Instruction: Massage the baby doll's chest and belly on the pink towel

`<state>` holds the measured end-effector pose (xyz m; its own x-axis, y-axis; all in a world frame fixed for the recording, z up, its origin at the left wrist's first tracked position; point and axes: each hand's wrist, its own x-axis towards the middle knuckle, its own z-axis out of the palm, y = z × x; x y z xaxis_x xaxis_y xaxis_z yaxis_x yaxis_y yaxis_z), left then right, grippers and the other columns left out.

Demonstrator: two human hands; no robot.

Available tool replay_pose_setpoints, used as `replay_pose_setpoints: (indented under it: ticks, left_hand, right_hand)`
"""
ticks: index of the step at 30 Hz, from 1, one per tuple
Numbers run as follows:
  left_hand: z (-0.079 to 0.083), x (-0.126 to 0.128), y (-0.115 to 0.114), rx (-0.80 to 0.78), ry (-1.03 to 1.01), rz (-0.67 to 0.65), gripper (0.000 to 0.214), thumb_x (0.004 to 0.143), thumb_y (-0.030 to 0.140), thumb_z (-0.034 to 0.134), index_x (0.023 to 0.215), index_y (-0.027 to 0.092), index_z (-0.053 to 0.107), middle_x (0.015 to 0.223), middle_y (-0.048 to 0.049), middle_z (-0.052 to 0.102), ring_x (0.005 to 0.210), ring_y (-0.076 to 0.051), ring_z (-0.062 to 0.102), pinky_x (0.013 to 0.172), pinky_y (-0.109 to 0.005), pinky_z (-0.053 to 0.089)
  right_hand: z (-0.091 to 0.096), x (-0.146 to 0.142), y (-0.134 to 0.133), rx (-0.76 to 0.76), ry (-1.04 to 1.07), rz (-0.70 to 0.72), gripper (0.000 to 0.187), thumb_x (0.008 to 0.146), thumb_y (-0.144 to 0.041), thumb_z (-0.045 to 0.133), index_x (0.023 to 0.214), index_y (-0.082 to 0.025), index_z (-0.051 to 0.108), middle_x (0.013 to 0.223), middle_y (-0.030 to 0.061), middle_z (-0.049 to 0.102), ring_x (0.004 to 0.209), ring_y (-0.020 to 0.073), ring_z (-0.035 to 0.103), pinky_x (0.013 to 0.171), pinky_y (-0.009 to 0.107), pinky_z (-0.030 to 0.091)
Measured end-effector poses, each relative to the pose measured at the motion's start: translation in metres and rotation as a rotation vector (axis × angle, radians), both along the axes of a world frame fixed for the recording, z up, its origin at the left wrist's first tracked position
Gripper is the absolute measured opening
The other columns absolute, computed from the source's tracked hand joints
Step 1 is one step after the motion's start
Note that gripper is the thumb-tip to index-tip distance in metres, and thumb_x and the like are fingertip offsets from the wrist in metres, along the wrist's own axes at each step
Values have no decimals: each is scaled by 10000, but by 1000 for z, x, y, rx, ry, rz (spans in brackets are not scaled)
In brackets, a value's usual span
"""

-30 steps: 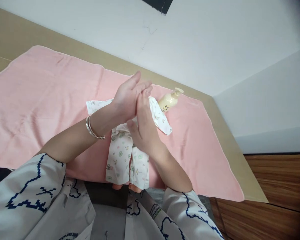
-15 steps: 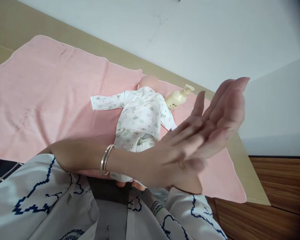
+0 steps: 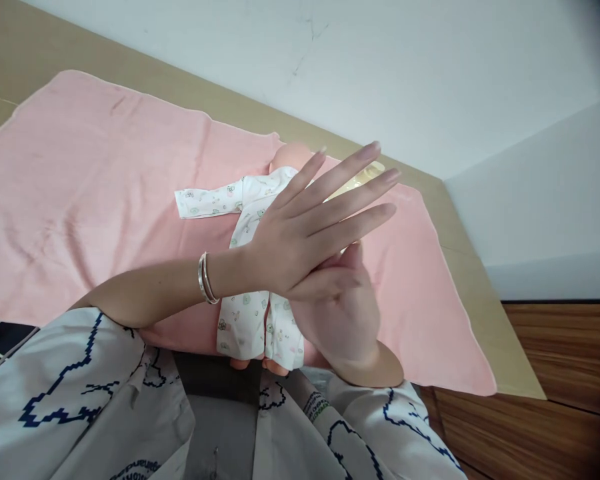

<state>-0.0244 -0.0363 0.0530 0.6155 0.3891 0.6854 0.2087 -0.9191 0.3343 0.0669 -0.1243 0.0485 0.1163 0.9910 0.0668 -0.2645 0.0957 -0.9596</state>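
My left hand (image 3: 285, 247), wearing two silver bangles (image 3: 207, 279), is raised with its back to me and its fingers spread. Behind and below it is my right hand (image 3: 345, 320), palm towards me, overlapping the left near its thumb; most of its fingers are hidden or blurred. No object shows in either hand. Beneath them a baby doll (image 3: 243, 327) in a white printed top and trousers lies on its back, its chest partly covered from view. A pale yellow pump bottle (image 3: 369, 176) by its head shows in part behind my left fingers.
A pink blanket (image 3: 120, 167) is spread under the doll on a tan surface (image 3: 510, 360). A white wall (image 3: 380, 73) rises along the far side. Wood-grain panels (image 3: 570, 360) are at the right. My knees, in patterned white cloth (image 3: 65, 387), are close to the near edge.
My left hand has moved up and left, and its fingers have fanned apart. My right hand has come down and left from its raised position, to behind the left. The doll has stayed put.
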Motion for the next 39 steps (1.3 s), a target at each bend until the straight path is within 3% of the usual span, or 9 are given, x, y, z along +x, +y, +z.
replay_pose_setpoints:
  ticks: [6,10,15,18,21,26,31,35,39]
  left_hand:
    - [-38,23,33,21,138,-8,616,1069,589,137,1512,265,416,1694,-1,307,1603,-306,168,1311,-623,128]
    - [-83,36,73,-72,77,-22,689,1059,562,226,1589,124,272,1690,-143,295,1584,-281,257,1314,-543,214]
    - [-117,39,105,-242,131,113,507,1046,435,341,1426,164,539,1593,-143,471,1550,-314,334,1307,-584,198]
    - [-126,39,111,-294,62,204,436,1014,353,404,1374,189,590,1601,-110,468,1547,-301,341,1309,-562,220]
    - [-132,39,113,-351,-26,310,444,1007,350,433,1370,155,597,1590,-146,474,1541,-312,347,1304,-559,228]
    - [-143,38,115,-375,-134,350,456,1022,395,407,1356,153,600,1566,-168,497,1533,-319,363,1294,-562,247]
    - [-150,39,116,-354,-202,368,450,1032,478,400,1340,220,601,1522,-117,556,1498,-289,424,1289,-538,272]
    - [-147,39,113,-365,-201,378,469,1031,469,382,1360,197,576,1505,-132,569,1485,-293,439,1289,-528,279]
    - [-144,36,112,-382,-205,372,500,1027,468,360,1378,169,553,1469,-152,593,1464,-292,463,1281,-513,303]
  right_hand:
    - [15,23,29,21,11,-57,342,970,-558,494,1097,-314,695,1259,21,719,1427,228,527,1176,473,512]
    - [-6,43,58,80,-167,-142,370,937,-508,520,1178,-278,681,1340,53,679,1435,291,510,1179,564,469]
    - [-51,58,97,220,-677,-265,359,918,-388,555,1251,-322,672,1469,-9,604,1515,253,409,1286,565,291]
    - [-77,62,115,192,-803,-328,376,932,-336,477,1233,-268,693,1395,34,667,1403,240,549,1247,529,377]
    - [-91,62,123,190,-993,-331,414,956,-320,424,1238,-197,701,1408,89,661,1420,244,534,1252,502,376]
    - [-82,67,125,165,-1337,-171,480,1018,-321,328,1384,-205,617,1547,73,539,1531,222,383,1304,536,252]
    - [-80,90,135,154,-1421,-55,499,1026,-408,369,1489,-279,506,1652,18,385,1595,232,236,1311,583,166]
    - [-86,99,140,32,-1410,-174,614,1036,-504,330,1564,-197,392,1682,109,310,1591,291,240,1292,599,194]
    - [-84,76,128,-45,-1469,-278,677,1035,-496,315,1553,-65,383,1641,225,349,1569,369,264,1274,632,205]
